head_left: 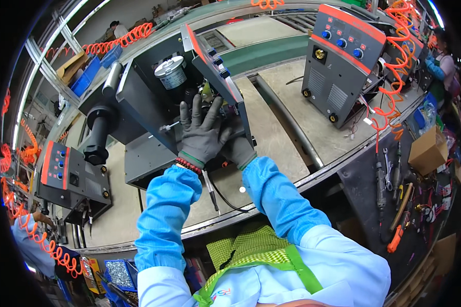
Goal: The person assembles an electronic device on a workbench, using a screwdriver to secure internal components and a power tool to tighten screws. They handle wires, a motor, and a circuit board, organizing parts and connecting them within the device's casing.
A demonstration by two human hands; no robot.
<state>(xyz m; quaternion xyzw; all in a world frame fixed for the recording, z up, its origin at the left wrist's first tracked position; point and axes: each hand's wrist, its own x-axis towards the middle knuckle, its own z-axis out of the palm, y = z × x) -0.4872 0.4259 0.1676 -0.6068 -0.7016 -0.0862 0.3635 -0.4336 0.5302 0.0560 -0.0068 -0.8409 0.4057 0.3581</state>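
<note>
An open welding machine (138, 153) with a dark grey case stands on the bench before me. My left hand (200, 135), in a grey glove, lies over its inside with the fingers spread. Close on its right, my right hand (239, 149) reaches in behind the front panel (212, 61), which has an orange edge and blue knobs. The fingers of that hand are hidden by the left hand and the panel. A white-topped cylindrical motor (170, 72) sits deeper in the case. From the machine's lower edge hang a grey cable (210, 189) and a thin black one.
More welding machines stand at the right (340, 66) and left (77, 176). A black spool holder (98, 134) juts from the case. Coiled orange air hoses (394, 77) hang nearby. A tool mat at right bears a screwdriver (380, 187) and a cardboard box (429, 151). Other people work at both sides.
</note>
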